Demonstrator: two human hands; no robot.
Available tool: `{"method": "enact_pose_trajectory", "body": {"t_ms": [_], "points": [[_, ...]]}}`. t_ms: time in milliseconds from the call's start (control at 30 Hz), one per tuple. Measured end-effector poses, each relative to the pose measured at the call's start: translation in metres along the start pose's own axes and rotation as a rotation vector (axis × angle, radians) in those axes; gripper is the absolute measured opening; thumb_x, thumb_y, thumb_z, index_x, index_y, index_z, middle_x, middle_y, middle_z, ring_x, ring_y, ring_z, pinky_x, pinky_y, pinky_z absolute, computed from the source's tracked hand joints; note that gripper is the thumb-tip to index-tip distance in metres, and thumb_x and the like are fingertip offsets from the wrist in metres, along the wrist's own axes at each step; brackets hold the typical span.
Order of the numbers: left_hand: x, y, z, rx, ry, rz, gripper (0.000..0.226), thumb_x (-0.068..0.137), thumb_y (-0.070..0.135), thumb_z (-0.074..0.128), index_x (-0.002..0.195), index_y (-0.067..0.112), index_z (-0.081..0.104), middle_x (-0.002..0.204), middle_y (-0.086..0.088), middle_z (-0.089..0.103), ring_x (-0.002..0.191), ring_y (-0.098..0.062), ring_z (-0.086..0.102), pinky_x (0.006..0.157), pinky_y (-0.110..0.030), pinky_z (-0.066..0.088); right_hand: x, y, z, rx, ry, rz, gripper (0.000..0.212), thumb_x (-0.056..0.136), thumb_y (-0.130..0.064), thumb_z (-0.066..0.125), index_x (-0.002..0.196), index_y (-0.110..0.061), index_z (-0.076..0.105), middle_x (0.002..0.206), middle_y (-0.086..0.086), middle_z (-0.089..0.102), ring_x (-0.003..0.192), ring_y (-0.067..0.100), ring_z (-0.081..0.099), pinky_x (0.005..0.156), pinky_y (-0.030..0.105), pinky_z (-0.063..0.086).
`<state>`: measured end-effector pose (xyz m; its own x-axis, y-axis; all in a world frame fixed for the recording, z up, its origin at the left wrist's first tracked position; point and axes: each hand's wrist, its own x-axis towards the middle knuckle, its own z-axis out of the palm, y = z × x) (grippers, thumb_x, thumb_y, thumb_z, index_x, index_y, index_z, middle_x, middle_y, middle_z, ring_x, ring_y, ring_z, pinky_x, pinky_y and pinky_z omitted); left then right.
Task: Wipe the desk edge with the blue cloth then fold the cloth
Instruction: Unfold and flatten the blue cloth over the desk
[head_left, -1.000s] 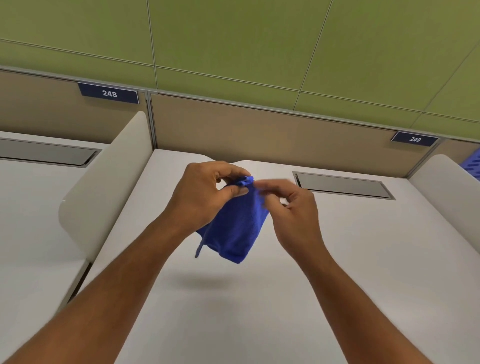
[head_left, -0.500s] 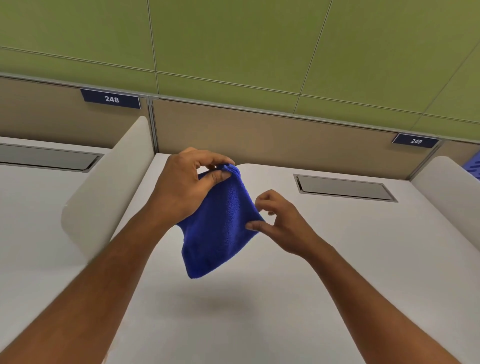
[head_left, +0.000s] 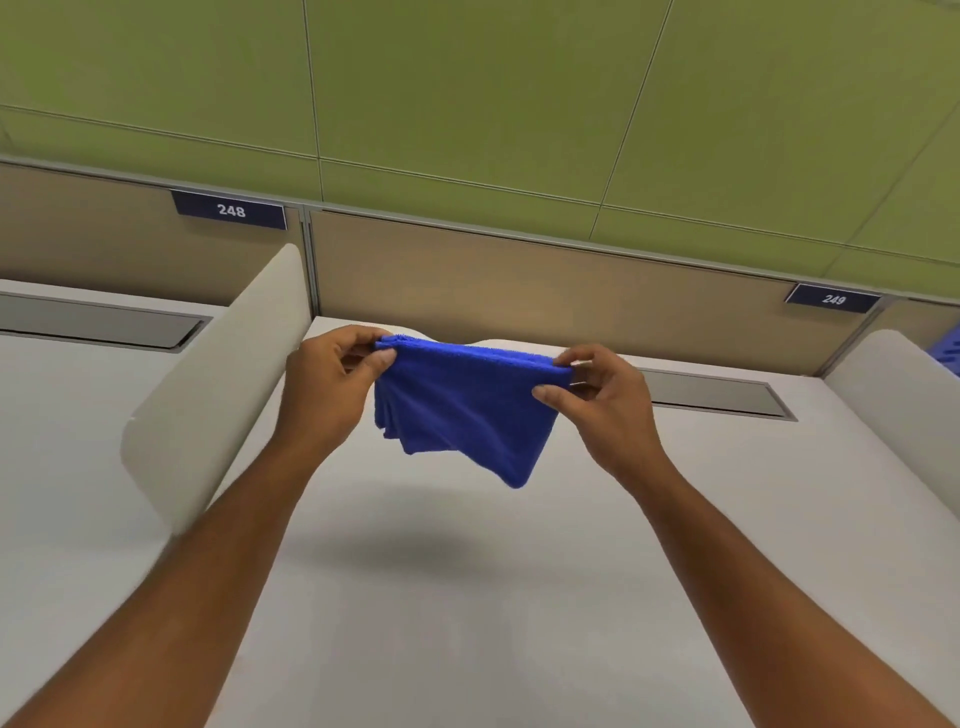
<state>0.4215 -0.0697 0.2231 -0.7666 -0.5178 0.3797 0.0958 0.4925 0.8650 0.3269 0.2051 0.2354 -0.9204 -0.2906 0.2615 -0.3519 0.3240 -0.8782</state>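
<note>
The blue cloth (head_left: 462, 410) hangs in the air above the white desk (head_left: 467, 597), folded over on itself in layers. Its top edge is stretched flat between my hands. My left hand (head_left: 332, 384) pinches the top left corner between thumb and fingers. At the top right corner my right hand (head_left: 602, 400) pinches it the same way. A lower corner of the cloth droops to a point on the right. The cloth's shadow lies on the desk beneath it.
White curved dividers stand at the desk's left (head_left: 218, 395) and right (head_left: 898, 395). A grey cable flap (head_left: 717, 395) is set into the desk at the back right. A tan partition (head_left: 519, 291) with labels 248 and 249 closes the back. Another desk lies to the left.
My right hand has taken hold of the cloth's right corner and moved right. The cloth went from a bunched, dangling shape to a stretched top edge held between both hands.
</note>
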Motion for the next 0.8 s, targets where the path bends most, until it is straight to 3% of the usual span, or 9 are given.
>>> {"method": "enact_pose_trajectory", "body": {"t_ms": [67, 100, 200, 267, 433, 633, 800], "points": [[-0.003, -0.005, -0.001, -0.009, -0.002, -0.008, 0.018, 0.094, 0.014, 0.072, 0.110, 0.022, 0.073, 0.092, 0.021, 0.070, 0.081, 0.017, 0.065, 0.072, 0.000, 0.048, 0.002, 0.002, -0.003, 0.028, -0.052, 0.029, 0.042, 0.084, -0.017, 0.087, 0.120, -0.024, 0.067, 0.089, -0.002, 0.080, 0.082, 0.015, 0.076, 0.073, 0.025, 0.061], [-0.006, -0.007, -0.003, -0.005, -0.015, -0.011, 0.017, 0.094, 0.015, 0.073, 0.108, 0.025, 0.072, 0.092, 0.022, 0.070, 0.081, 0.017, 0.066, 0.072, -0.001, 0.048, 0.003, 0.005, -0.004, 0.009, -0.086, 0.035, 0.038, 0.085, -0.017, 0.086, 0.119, -0.022, 0.070, 0.091, -0.002, 0.081, 0.084, 0.014, 0.076, 0.075, 0.026, 0.060], [-0.021, -0.012, -0.004, -0.019, -0.064, -0.055, 0.022, 0.092, 0.020, 0.075, 0.098, 0.040, 0.069, 0.087, 0.024, 0.075, 0.085, 0.011, 0.069, 0.075, -0.009, 0.051, 0.006, 0.015, -0.005, -0.031, -0.156, 0.060, 0.010, 0.089, -0.016, 0.081, 0.097, -0.019, 0.078, 0.093, -0.005, 0.080, 0.087, 0.007, 0.073, 0.078, 0.023, 0.053], [-0.035, -0.017, -0.005, -0.004, -0.067, -0.096, 0.025, 0.091, 0.021, 0.076, 0.093, 0.044, 0.069, 0.094, 0.030, 0.073, 0.087, 0.006, 0.070, 0.078, -0.018, 0.053, 0.008, 0.021, -0.001, -0.035, -0.213, 0.086, 0.004, 0.093, -0.018, 0.077, 0.092, -0.020, 0.074, 0.095, -0.004, 0.078, 0.091, 0.007, 0.071, 0.080, 0.022, 0.050], [-0.077, -0.031, -0.008, 0.048, 0.058, -0.230, 0.022, 0.092, 0.019, 0.075, 0.092, 0.040, 0.071, 0.096, 0.029, 0.073, 0.088, 0.004, 0.069, 0.078, -0.023, 0.053, 0.018, 0.036, 0.024, -0.026, -0.369, 0.106, 0.007, 0.096, -0.019, 0.074, 0.097, -0.018, 0.068, 0.094, -0.003, 0.077, 0.076, -0.005, 0.066, 0.068, 0.011, 0.049], [-0.137, -0.037, -0.012, 0.127, 0.223, -0.452, 0.008, 0.092, 0.024, 0.075, 0.099, 0.027, 0.076, 0.094, 0.011, 0.077, 0.091, -0.002, 0.069, 0.079, -0.028, 0.056, 0.027, 0.049, 0.061, 0.041, -0.521, 0.064, 0.009, 0.094, -0.018, 0.077, 0.101, -0.023, 0.075, 0.094, -0.005, 0.079, 0.088, 0.010, 0.073, 0.069, 0.013, 0.052], [-0.188, -0.014, -0.014, 0.122, 0.264, -0.591, 0.008, 0.092, 0.023, 0.075, 0.099, 0.027, 0.075, 0.091, 0.007, 0.077, 0.088, -0.007, 0.072, 0.081, -0.021, 0.056, 0.019, 0.055, 0.078, 0.057, -0.665, -0.005, 0.005, 0.097, -0.018, 0.073, 0.102, -0.019, 0.073, 0.091, -0.002, 0.077, 0.068, 0.014, 0.072, 0.056, 0.017, 0.052]]}}
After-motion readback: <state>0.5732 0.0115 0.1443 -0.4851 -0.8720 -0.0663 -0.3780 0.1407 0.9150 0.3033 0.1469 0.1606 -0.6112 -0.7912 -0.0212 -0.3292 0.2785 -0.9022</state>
